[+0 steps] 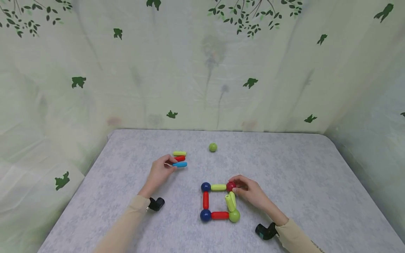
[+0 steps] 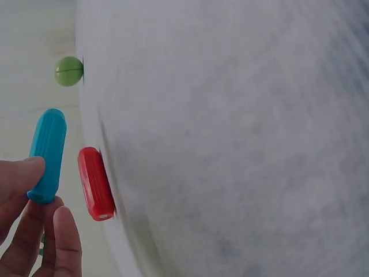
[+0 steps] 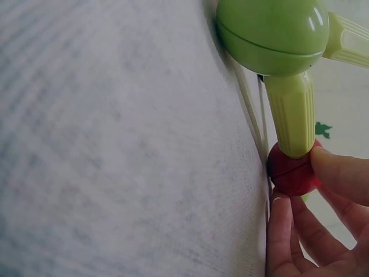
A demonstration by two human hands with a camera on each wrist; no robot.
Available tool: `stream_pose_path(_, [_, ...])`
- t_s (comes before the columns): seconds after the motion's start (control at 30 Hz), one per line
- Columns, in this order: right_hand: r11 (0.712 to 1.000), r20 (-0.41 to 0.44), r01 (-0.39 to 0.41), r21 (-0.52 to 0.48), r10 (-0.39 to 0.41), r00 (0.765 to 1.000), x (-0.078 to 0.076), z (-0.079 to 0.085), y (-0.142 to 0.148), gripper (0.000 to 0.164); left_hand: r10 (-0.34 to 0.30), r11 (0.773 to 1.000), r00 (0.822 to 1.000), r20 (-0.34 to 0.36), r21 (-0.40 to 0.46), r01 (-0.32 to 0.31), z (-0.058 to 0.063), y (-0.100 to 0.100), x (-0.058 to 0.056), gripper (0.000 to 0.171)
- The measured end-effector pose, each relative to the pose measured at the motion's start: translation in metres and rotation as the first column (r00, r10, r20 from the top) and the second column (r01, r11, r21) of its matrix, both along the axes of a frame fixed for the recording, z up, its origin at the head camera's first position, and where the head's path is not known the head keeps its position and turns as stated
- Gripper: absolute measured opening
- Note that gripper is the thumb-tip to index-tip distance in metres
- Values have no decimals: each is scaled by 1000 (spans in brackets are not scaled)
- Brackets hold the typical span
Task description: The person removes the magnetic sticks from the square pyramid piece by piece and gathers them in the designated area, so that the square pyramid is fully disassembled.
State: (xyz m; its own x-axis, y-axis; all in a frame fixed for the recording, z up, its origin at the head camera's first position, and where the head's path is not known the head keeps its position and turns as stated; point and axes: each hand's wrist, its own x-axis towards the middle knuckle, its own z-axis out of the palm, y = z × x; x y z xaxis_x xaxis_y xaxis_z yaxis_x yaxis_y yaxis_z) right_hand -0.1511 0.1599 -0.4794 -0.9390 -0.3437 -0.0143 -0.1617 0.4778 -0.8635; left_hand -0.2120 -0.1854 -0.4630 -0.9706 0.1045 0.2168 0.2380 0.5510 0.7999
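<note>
My left hand [image 1: 159, 171] pinches a light-blue rod [image 2: 49, 147] between thumb and fingers. Just beyond it lie a red rod [image 1: 180, 158] and a yellow-green rod [image 1: 179, 153]. My right hand [image 1: 252, 192] holds a red ball [image 3: 293, 171] at the far right corner of a square of balls and rods. From that ball a yellow-green rod [image 3: 290, 115] runs to a green ball [image 3: 274, 34] at the near right corner. Another yellow-green rod [image 1: 228, 203] rises from the green ball. Navy balls, the far one [image 1: 205, 186] and the near one [image 1: 205, 215], form the left corners.
A loose green ball [image 1: 213, 147] sits near the back of the grey table [image 1: 284, 158]. Red rods form the square's left side and near side. A pale leaf-patterned cloth [image 1: 190, 70] hangs behind the table and at both sides.
</note>
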Motion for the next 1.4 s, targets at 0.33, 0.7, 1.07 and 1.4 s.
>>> stream_pose_path(0.33, [1000, -3, -9, -2, 9, 1000, -1, -1, 0, 25, 58, 997, 995, 78, -62, -53, -5, -9, -11, 12])
stream_pose_path(0.7, [1000, -11, 4, 1, -4, 1000, -1, -1, -4, 26, 112, 985, 987, 115, -143, -95, -7, -7, -26, 12])
stream_pose_path(1.07, [1000, -17, -12, -17, 12, 1000, 1, 0, -1, 25, 89, 988, 992, 85, -135, -77, -2, -6, -24, 15])
stream_pose_path(1.4, [1000, 15, 10, -8, -10, 1000, -1, -2, -1, 26, -233, 972, 969, -87, -49, 229, 18, 17, -2, 18])
